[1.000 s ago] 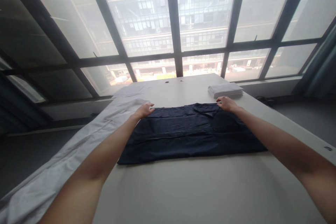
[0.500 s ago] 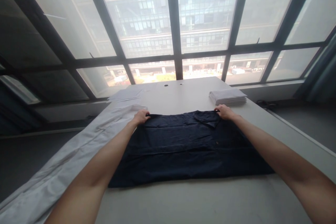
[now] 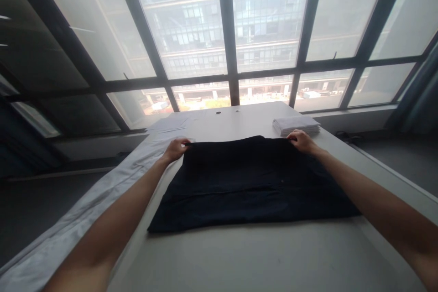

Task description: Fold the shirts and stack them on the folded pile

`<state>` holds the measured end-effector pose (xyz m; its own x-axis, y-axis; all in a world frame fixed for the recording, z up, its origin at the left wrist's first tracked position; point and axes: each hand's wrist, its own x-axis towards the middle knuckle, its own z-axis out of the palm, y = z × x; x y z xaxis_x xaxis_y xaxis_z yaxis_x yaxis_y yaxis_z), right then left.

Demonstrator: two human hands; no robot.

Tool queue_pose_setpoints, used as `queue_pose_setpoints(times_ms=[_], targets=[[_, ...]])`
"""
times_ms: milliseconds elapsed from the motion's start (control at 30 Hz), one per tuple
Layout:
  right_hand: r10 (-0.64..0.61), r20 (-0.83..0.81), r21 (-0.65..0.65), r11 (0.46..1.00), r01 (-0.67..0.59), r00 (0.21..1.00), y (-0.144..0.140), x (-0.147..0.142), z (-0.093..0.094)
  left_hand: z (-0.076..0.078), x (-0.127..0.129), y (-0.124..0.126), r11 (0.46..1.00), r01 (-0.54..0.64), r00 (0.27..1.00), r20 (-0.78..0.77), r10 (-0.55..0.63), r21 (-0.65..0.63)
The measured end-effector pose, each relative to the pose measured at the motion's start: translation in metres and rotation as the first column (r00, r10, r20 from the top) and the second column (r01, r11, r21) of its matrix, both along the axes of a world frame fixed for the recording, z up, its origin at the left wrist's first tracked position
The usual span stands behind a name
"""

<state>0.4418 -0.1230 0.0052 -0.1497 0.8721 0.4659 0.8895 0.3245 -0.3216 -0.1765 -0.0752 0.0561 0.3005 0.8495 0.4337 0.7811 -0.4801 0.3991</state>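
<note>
Now | left hand (image 3: pixel 175 149) pinches far-left corner of dark navy garment (image 3: pixel 249 182) | right hand (image 3: pixel 301 140) pinches its far-right corner | garment spread on white table (image 3: pixel 260 255) between both arms | folded white stack (image 3: pixel 297 125) just beyond right hand | white cloth (image 3: pixel 102 196) beside left arm

Both hands, left hand (image 3: pixel 175 149) and right hand (image 3: pixel 301 140), pinch the dark shirt (image 3: pixel 249 182).

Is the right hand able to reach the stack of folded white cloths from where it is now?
Probably yes. The right hand grips the far edge of the dark garment, and the stack of folded white cloths lies just beyond it on the table, with nothing between.
</note>
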Motion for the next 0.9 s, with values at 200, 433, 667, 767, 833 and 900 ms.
queue_pose_setpoints(times_ms=[200, 433, 667, 767, 833, 900], targets=[[0.092, 0.027, 0.084, 0.992, -0.094, 0.995, -0.036, 0.002, 0.007, 0.011, -0.006, -0.045, 0.997, 0.061, 0.998, 0.008, -0.061, 0.042], [0.101, 0.109, -0.073, 0.993, -0.094, 0.989, -0.091, -0.003, 0.009, 0.003, -0.012, -0.094, 0.986, 0.136, 0.984, -0.105, -0.147, -0.101], [0.203, 0.265, -0.261, 0.956, -0.133, 0.942, -0.110, -0.008, 0.007, 0.004, -0.003, -0.114, 0.930, 0.218, 0.914, -0.271, -0.301, -0.297], [0.114, 0.182, -0.156, 0.984, -0.086, 0.977, -0.102, -0.025, 0.013, 0.010, 0.031, -0.115, 0.939, 0.229, 0.938, -0.198, -0.283, -0.258], [0.059, 0.098, -0.074, 0.996, -0.052, 0.993, -0.093, -0.050, 0.016, 0.009, 0.067, -0.115, 0.949, 0.259, 0.941, -0.175, -0.290, -0.177], [0.055, 0.061, -0.044, 0.998, -0.052, 0.997, -0.082, -0.083, 0.014, 0.001, 0.111, -0.114, 0.954, 0.283, 0.939, -0.175, -0.297, -0.100]])
